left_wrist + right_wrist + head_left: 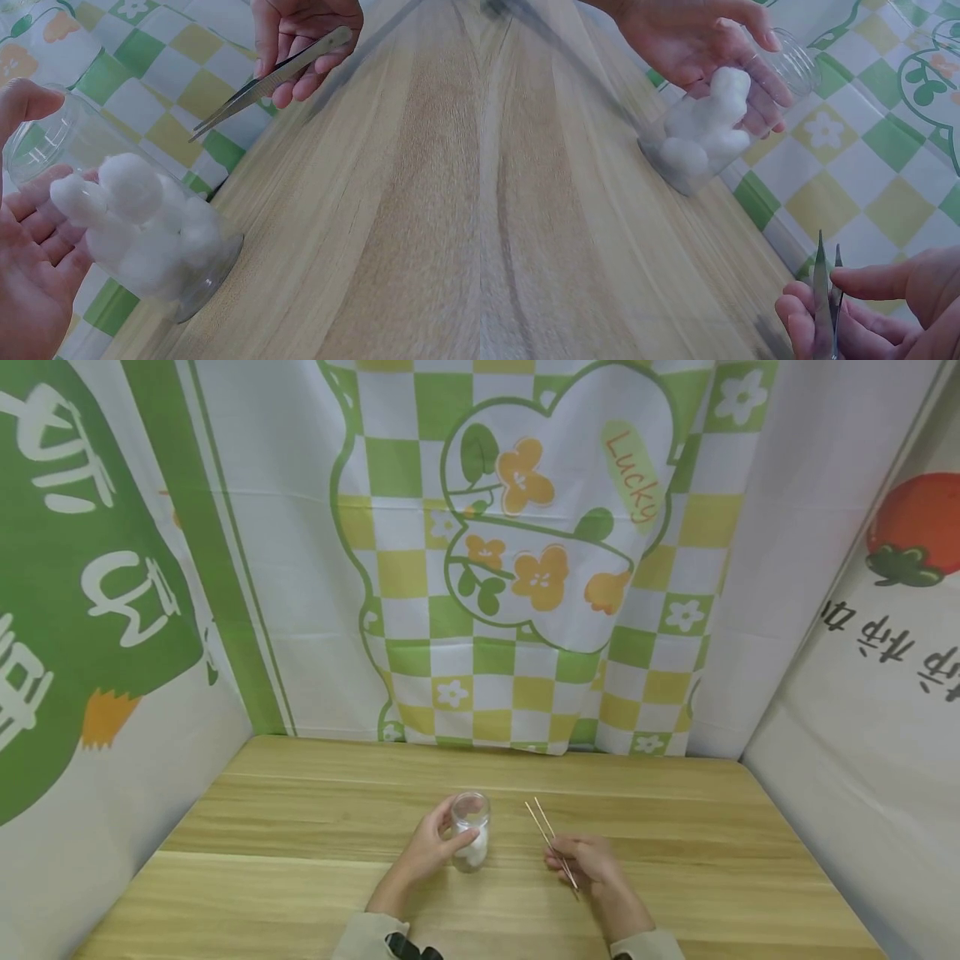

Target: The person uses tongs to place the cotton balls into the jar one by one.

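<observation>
A clear glass jar (471, 831) with an open mouth stands on the wooden table (300, 827), holding several white cotton balls (139, 217). My left hand (429, 852) wraps around the jar (727, 120), fingers curled on its side. To its right, my right hand (592, 860) pinches metal tweezers (551, 842) whose tips point away from me and stand slightly apart, holding nothing. The tweezers (270, 79) hover beside the jar (127, 202), not touching it. In the right wrist view the tweezers (825, 296) rise between the thumb and fingers of the right hand (877, 315).
Printed cloth hangs round the table: a green and yellow checkered flower panel (525, 552) at the back, a green panel (82, 577) on the left, a white one with a tomato (911, 527) on the right. Bare wood (712, 827) lies around both hands.
</observation>
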A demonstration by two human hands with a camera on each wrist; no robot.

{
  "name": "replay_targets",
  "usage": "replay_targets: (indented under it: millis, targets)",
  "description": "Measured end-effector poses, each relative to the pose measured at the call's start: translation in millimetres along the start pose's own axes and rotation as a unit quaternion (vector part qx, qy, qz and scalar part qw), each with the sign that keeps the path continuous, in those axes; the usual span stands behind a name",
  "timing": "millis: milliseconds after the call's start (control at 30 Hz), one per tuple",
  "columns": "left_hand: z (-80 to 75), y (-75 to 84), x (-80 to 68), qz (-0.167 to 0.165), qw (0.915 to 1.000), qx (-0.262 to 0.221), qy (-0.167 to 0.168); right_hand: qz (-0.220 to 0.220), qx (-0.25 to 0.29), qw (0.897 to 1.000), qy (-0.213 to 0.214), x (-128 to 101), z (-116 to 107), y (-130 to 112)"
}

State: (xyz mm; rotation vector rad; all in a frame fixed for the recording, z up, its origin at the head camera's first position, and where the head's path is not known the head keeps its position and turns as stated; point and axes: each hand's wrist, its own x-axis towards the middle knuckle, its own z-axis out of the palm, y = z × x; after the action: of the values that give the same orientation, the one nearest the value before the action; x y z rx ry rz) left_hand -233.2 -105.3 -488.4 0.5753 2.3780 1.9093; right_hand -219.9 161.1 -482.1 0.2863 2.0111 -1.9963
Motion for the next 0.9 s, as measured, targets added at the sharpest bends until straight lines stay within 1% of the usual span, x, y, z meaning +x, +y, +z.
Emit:
replay_targets:
  millis: [100,267,533,700,800,900]
  targets:
    - [0.0,-0.1,-0.1,0.0,1.0,0.001,-0.001,0.001,-0.004,1.0,0.016,-0.9,0.2,-0.5]
    - [0.6,-0.4,0.5,0.0,1.0,0.001,0.004,-0.003,0.014,0.999,0.053,0.0,2.8,0.6]
    - [0.6,0.7,0.3,-0.011,0.9999,-0.001,0.009,-0.004,-0.009,0.998,0.064,1.2,3.7,3.6]
    - [0.7,1.0,0.0,-0.013,0.9999,-0.001,0.009,-0.002,-0.011,0.996,0.086,3.3,5.4,6.3]
    - [0.7,1.4,-0.1,-0.014,0.9999,-0.002,0.008,-0.002,-0.022,0.995,0.097,3.7,6.2,7.6]
    - [0.4,2.2,-0.6,-0.013,0.9999,-0.003,0.006,-0.009,-0.034,0.995,0.096,3.4,6.8,8.3]
